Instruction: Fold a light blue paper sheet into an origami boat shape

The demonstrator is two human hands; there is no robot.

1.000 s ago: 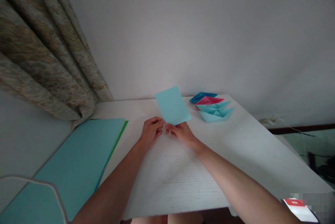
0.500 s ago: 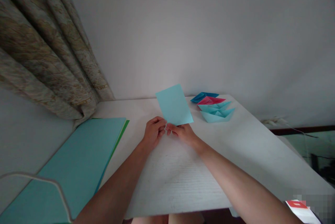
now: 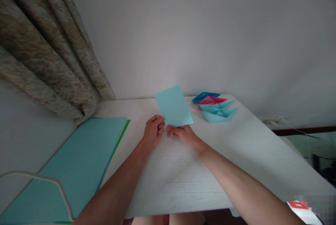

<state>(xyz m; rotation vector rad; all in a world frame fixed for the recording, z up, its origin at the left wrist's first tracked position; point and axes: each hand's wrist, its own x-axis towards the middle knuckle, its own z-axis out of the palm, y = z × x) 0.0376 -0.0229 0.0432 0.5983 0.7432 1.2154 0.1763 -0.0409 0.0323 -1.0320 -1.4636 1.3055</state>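
Note:
A light blue sheet of paper (image 3: 174,106) is held up at a tilt above the white table (image 3: 178,179). My left hand (image 3: 154,128) pinches it at its lower left edge, fingers curled. My right hand (image 3: 183,133) grips the lower edge, thumb in front and the other fingers partly hidden behind the paper. Both hands are closed and close together. To the right of the paper stand several folded paper boats: a dark blue boat (image 3: 205,96), a pink boat (image 3: 212,100) and light blue boats (image 3: 219,115) in front.
A stack of large light blue paper (image 3: 76,162), with green edges showing, lies on the left. A white cable (image 3: 56,182) crosses it. A patterned curtain (image 3: 49,42) hangs at the left, and a plain wall (image 3: 183,35) rises behind the table. A red and white item (image 3: 299,206) is at the lower right.
My left hand and the paper have shifted very slightly left, and the gap between my two hands is a little wider. The boats stay in place.

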